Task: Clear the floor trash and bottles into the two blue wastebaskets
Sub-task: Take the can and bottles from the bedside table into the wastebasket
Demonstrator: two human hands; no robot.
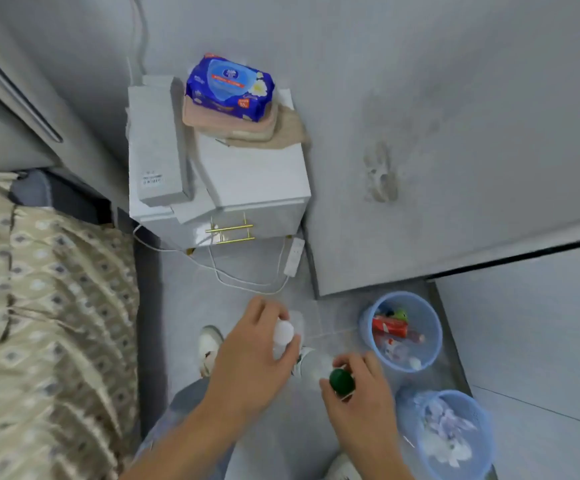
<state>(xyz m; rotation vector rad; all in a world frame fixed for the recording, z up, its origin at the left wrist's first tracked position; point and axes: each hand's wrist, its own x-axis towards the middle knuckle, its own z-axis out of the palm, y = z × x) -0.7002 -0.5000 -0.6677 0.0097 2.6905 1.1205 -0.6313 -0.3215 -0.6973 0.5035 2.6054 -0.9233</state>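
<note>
- Floor (247, 271): pale grey tile beneath me.
- Nightstand (260, 188): white, gold handles, against the grey wall (420, 98).
- Bed (39, 306): patterned beige cover, to my left.
- Power strip (294, 257): white, beside the nightstand.

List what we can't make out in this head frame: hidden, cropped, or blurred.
- White-capped bottle, head view: body hidden by the left hand gripping it.
- Green-capped bottle: body blurred and covered by the right hand.
- Near basket: lower rim cut by the frame edge; its pale contents are too blurred to identify.
- Far basket: small items unreadable.
- Floor beneath the hands: hidden.
</note>
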